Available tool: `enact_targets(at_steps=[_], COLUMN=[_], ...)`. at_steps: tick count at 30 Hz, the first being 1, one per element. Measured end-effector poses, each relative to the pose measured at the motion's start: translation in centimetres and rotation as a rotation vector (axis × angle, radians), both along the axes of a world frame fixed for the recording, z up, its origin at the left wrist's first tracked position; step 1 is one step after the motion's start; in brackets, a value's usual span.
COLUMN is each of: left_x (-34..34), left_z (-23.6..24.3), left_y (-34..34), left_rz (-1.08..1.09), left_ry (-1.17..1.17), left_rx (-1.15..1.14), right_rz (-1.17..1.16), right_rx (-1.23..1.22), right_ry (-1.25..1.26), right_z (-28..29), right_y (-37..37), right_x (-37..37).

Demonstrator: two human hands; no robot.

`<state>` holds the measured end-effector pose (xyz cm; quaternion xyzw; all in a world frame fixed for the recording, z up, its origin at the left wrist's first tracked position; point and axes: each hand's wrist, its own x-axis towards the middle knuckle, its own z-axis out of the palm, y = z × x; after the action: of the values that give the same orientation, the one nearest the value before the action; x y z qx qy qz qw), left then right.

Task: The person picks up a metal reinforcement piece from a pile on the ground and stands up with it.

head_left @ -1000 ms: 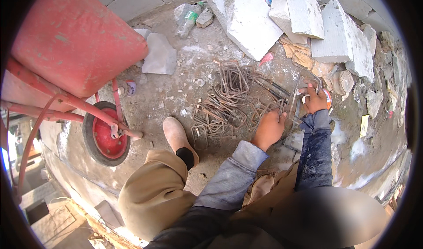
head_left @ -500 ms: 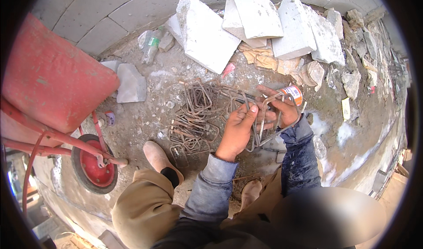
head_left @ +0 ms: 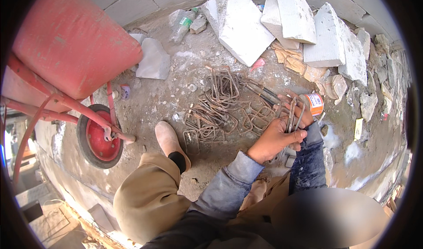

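Note:
My left hand [head_left: 277, 139] is closed around several rusty steel rebar stirrups [head_left: 291, 113], its thumb lying across them. On their far side, my right hand [head_left: 304, 116] grips the same bundle, its fingers partly hidden behind the rods. The bundle is held upright, nearly edge-on. To the left on the ground lies a tangled pile of stirrups [head_left: 216, 105], with a few looser ones [head_left: 253, 116] between it and my hands. Dark straight bars [head_left: 263, 92] stretch from the pile toward my right hand. Close beside that hand is an orange-and-white can [head_left: 313, 103].
A red wheelbarrow [head_left: 75, 50] with a black tyre [head_left: 100, 136] stands at left. White blocks [head_left: 242, 26] lean along the far block wall [head_left: 132, 4]. A plastic bottle [head_left: 184, 25] lies near a grey block piece [head_left: 153, 59]; rubble [head_left: 369, 105] lines the right.
The stirrups, spread wide between my hands before, are now turned edge-on and drawn together. My left hand has moved right, closer to my right hand. The whole view has shifted.

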<state>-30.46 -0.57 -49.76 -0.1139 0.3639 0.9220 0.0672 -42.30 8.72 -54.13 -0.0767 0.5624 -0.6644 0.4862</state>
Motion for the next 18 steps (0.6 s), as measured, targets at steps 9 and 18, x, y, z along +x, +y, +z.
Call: enact_targets(at_steps=[9, 18], left_x=[0.0, -0.6], left_z=[0.7, 0.2], left_y=[-0.9, -0.5], left_rz=[0.204, 0.074], left_ry=[0.06, 0.097], left_rx=[0.619, 0.191], right_rz=[0.026, -0.02], right_rx=[-0.205, -0.247], right_ry=[-0.293, -0.445], right_z=[-2.4, -0.6], right_y=[1.5, 0.8], right_x=[0.1, 2.2])
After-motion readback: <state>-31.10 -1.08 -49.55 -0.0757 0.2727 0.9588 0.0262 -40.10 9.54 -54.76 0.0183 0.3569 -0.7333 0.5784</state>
